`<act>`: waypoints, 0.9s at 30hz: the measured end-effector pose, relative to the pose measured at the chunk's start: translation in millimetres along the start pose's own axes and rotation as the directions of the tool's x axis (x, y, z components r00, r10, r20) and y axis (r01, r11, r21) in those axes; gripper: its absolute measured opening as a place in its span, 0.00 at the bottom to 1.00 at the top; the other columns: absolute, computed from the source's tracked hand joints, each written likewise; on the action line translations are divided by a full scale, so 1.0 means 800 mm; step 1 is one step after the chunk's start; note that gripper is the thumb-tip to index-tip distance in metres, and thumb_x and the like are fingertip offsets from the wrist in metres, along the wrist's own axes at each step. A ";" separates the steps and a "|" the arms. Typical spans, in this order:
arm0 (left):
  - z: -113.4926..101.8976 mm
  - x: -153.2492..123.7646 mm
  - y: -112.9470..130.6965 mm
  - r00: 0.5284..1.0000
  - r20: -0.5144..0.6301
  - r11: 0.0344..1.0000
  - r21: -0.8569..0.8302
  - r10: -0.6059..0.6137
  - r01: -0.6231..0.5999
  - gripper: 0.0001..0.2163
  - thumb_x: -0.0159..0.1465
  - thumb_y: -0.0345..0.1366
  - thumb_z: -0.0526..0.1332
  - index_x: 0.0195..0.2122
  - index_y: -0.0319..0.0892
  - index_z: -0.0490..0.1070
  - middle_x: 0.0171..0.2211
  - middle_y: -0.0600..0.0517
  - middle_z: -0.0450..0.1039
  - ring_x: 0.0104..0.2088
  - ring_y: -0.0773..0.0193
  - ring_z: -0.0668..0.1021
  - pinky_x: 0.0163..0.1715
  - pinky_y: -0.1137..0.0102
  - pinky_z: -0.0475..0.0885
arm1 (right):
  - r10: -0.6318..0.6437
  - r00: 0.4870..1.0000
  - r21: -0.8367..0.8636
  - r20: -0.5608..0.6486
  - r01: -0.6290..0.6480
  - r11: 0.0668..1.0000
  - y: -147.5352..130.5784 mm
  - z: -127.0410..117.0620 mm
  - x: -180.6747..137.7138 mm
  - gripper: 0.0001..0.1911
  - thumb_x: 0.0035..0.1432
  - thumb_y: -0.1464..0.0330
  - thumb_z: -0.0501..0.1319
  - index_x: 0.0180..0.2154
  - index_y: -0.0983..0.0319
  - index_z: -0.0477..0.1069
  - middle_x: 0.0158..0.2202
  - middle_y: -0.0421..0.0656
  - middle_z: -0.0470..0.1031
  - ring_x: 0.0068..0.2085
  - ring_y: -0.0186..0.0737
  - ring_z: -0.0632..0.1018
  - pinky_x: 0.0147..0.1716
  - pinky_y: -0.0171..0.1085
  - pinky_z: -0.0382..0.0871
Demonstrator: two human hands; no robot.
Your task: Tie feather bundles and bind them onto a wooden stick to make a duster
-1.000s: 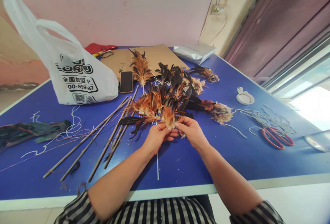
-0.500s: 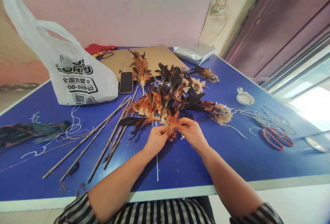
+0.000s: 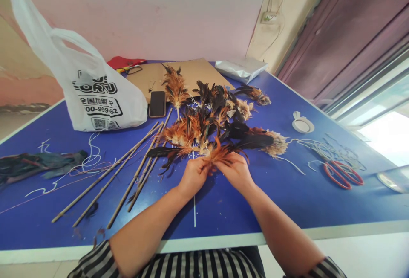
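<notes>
Close together over the front middle of the table, my left hand and my right hand pinch a small bunch of orange-brown feathers between them. The quill ends are hidden by my fingers. Just beyond lies a pile of orange and black feathers. To the right of my right hand rests a bundle of black feathers with a fluffy tan end. Farther back, a feather duster head stands out on a pale stick. A thin white stick lies below my hands.
Several wooden sticks lie left of my hands. A white plastic bag and a phone are behind them. Red-handled scissors, white string and a roll of white tape lie right. Cardboard is at the back.
The feathers between my hands now spread wider and lean toward the right. My right hand has dropped slightly and moved closer to my left hand.
</notes>
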State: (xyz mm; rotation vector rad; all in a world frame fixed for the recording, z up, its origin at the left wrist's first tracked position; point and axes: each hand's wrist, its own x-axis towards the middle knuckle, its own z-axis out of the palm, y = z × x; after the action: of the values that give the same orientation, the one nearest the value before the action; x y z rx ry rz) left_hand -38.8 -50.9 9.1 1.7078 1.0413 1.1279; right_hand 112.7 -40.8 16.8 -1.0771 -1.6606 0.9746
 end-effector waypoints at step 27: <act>-0.004 0.009 0.002 0.874 0.174 0.688 -0.555 -0.454 0.468 0.09 0.52 0.37 0.65 0.31 0.37 0.76 0.27 0.50 0.75 0.29 0.67 0.75 0.28 0.75 0.68 | 0.175 0.984 0.093 -0.031 -0.171 0.981 -0.013 -0.010 0.007 0.13 0.47 0.64 0.63 0.35 0.65 0.70 0.23 0.39 0.70 0.22 0.32 0.69 0.22 0.33 0.65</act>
State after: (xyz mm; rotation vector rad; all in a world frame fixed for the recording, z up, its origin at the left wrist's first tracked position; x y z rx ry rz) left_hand -40.1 -44.3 13.4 0.8889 0.9107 0.9507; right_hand 116.6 -37.6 29.8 -1.1872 -1.4954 1.1218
